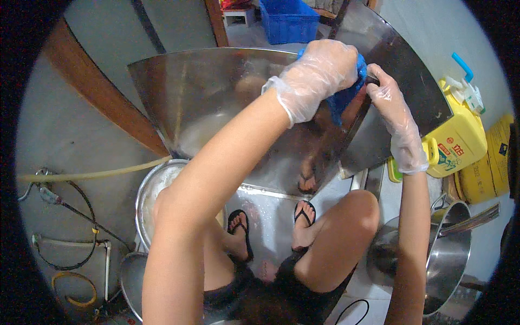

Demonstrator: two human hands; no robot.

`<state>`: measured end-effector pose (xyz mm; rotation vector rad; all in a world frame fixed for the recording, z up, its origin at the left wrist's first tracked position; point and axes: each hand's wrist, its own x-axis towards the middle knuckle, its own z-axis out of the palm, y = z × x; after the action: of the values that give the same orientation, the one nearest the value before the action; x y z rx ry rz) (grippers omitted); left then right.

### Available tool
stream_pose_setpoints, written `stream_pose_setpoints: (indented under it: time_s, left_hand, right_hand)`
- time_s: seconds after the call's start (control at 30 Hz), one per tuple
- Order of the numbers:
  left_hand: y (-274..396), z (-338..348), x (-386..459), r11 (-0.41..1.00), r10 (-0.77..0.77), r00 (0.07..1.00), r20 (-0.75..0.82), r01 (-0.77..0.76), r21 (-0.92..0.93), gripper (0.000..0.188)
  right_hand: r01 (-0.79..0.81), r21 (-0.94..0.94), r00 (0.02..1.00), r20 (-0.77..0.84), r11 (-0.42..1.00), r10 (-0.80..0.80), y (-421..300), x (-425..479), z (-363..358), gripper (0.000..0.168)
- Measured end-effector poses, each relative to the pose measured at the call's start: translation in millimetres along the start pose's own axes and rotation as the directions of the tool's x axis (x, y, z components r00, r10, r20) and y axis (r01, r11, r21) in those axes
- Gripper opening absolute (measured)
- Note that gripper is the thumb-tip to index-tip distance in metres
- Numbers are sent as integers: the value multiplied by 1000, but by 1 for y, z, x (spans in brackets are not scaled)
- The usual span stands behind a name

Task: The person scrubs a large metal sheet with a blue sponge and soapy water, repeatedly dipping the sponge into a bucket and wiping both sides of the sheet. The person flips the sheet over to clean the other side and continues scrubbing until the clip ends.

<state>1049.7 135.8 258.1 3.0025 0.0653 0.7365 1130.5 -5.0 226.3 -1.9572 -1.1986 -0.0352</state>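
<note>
A large stainless steel panel (219, 89) stands upright before me, with a second dark metal face (410, 85) angling off to its right. My left hand (319, 71), in a clear disposable glove, is closed on a blue cloth (343, 101) near the panel's top right. Part of the cloth hangs below the fist, against the metal. Just to its right, my gloved right hand (390, 101) grips the upright metal edge where the two faces meet, thumb and fingers on either side.
A yellow detergent jug (459, 140) with a pump stands at right, near a steel pot (451, 260). A round metal basin (143, 199) sits at left under a pale hose (101, 176). Beyond the panel is a blue plastic crate (290, 24). The tiled floor (266, 227) looks wet.
</note>
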Motion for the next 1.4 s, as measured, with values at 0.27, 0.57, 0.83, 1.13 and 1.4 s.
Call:
stream_pose_setpoints:
  time_s: [0.27,0.57,0.83,1.13,1.4]
  left_hand:
    - [-29,-5,-25,994,68,990,-122,-78,-81,18]
    - [-191,-89,-141,947,-320,947,-14,319,-30,32]
    - [-354,-136,-234,856,-509,854,-109,489,-167,29]
    - [-399,-101,-238,790,-539,813,-218,398,-466,26]
    - [-401,-79,-240,685,-643,670,-371,285,-671,22]
  right_hand:
    - [171,-78,985,22,982,-170,1,4,-6,23]
    - [119,-141,990,-63,983,-129,-25,-32,-9,22]
    - [-95,-257,990,-122,962,66,-26,-60,-14,34]
    - [-293,-346,955,-145,891,258,-20,-65,-32,40]
    - [111,-685,992,122,720,-37,-125,15,57,25]
